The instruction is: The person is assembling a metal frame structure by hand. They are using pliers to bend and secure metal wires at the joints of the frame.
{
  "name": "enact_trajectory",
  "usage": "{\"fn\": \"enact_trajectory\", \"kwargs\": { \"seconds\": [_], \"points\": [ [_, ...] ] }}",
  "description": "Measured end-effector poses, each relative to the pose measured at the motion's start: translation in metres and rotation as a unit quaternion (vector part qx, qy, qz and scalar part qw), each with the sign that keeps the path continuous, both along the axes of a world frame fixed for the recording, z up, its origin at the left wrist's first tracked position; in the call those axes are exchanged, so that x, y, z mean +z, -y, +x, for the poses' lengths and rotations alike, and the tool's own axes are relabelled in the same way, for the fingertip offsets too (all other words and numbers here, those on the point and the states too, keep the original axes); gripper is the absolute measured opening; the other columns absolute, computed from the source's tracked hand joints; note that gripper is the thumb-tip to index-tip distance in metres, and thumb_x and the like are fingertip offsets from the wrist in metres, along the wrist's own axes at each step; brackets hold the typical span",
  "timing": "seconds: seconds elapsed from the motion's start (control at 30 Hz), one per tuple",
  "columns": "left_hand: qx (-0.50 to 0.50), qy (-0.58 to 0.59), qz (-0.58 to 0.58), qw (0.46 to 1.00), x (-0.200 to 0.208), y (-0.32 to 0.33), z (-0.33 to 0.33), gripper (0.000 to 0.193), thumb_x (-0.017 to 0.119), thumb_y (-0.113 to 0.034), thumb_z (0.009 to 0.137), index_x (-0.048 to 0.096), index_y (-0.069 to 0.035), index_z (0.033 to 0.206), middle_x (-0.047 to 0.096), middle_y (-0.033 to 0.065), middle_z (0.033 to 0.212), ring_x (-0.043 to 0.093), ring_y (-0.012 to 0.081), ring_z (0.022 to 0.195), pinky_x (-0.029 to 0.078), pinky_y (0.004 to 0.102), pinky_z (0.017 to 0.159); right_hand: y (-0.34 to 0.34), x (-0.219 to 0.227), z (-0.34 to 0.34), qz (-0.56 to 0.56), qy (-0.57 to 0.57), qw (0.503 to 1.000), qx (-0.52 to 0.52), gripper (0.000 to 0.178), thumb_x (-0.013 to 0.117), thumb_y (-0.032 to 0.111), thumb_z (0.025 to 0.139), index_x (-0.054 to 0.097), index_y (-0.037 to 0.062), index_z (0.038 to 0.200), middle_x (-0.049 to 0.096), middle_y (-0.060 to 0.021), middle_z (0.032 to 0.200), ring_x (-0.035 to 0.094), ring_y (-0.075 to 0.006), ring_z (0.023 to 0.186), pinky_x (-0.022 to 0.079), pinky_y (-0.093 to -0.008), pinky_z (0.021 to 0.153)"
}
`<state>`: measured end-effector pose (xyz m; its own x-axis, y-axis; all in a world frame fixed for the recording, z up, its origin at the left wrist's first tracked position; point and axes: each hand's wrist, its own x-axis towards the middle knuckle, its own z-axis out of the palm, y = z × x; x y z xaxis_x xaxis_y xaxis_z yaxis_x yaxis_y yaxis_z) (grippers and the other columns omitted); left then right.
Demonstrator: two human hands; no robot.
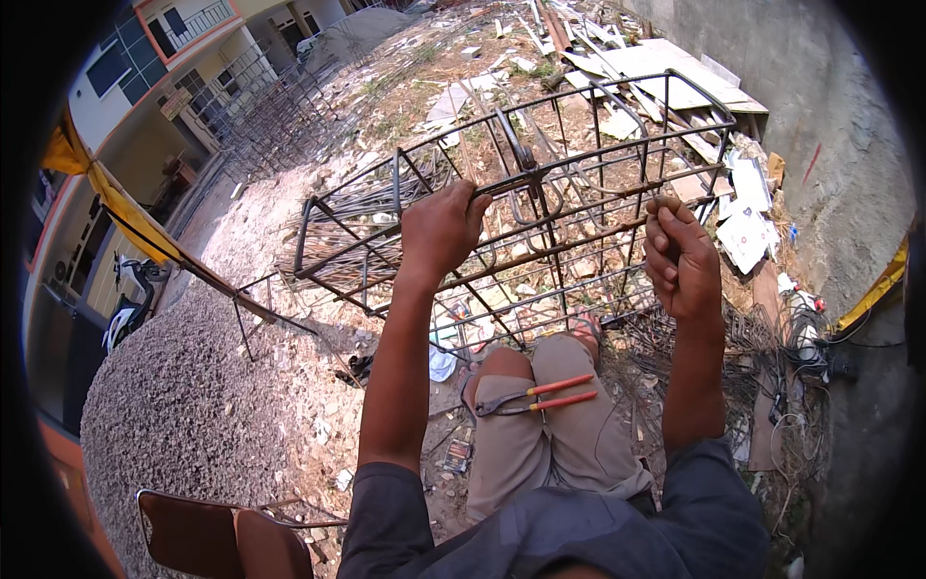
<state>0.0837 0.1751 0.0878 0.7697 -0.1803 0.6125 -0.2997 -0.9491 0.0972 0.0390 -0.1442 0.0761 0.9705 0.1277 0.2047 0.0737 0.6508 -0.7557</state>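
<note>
A cage of dark steel rebar (617, 151), long bars crossed by rectangular stirrups, stretches in front of my knees. My left hand (439, 230) is closed around its near upper bar, left of the middle. Beside the cage's right part, my right hand (687, 259) is raised with curled fingers, thumb and forefinger pinched together. Whatever lies in that pinch is too small to make out. A pair of pincers (562, 383) with red-orange handles lies across my thighs, jaws pointing left, touched by neither hand.
A grey gravel heap (183, 415) rises at the left, near a brown-seated chair (198, 536). More rebar (386, 198) lies beyond the cage. White boards (666, 72) are piled by the concrete wall (830, 145) at right. Tangled wire (714, 343) covers the ground near my right arm.
</note>
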Motion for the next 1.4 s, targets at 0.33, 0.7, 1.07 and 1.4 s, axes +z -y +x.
{"fn": "enact_trajectory", "kwargs": {
  "seconds": [0.33,0.7,1.07,1.4],
  "points": [
    [0.021,-0.038,0.028,0.999,0.007,0.007,0.02,0.034,0.054,-0.04,0.104,0.066,-0.009,0.103,0.072,0.0129,0.091,0.071,0.0349,0.086,0.055,0.0477,0.074,0.07,0.032,0.06,-0.452,0.168,0.864,-0.143,0.019,0.059,0.018,0.105,0.067,0.0034,0.114,0.051,0.0066,0.074,0.039,-0.0012,0.062,0.031,-0.0197,0.055],
    [0.006,0.047,0.009,0.999,-0.002,-0.004,0.032,0.031,0.059,-0.039,0.102,0.067,-0.01,0.099,0.07,0.0089,0.087,0.069,0.0326,0.08,0.053,0.046,0.073,0.055,-0.206,0.025,-0.574,0.041,0.806,-0.14,0.024,0.062,0.025,0.102,0.065,0.0011,0.098,0.056,-0.003,0.075,0.048,-0.0136,0.068,0.043,-0.035,0.067],
    [-0.195,0.122,-0.271,0.935,-0.008,-0.029,-0.021,0.029,0.068,-0.01,0.097,0.067,-0.005,0.126,0.071,0.0113,0.123,0.065,0.0259,0.12,0.048,0.0372,0.104,-0.068,-0.121,-0.029,-0.507,0.245,0.813,-0.151,0.011,0.07,0.012,0.095,0.07,0.0011,0.098,0.071,-0.0159,0.089,0.07,-0.0313,0.075,0.055,-0.0394,0.069],
    [0.125,0.254,-0.711,0.644,-0.212,-0.219,-0.138,0.016,0.062,-0.019,0.104,0.067,-0.005,0.11,0.066,0.0,0.081,0.059,0.0081,0.069,0.049,0.0233,0.063,-0.202,0.005,0.039,-0.509,0.559,0.57,-0.321,0.007,0.067,0.012,0.097,0.064,0.0059,0.099,0.071,-0.0097,0.108,0.065,-0.0313,0.106,0.045,-0.0433,0.097]
  ]
}}
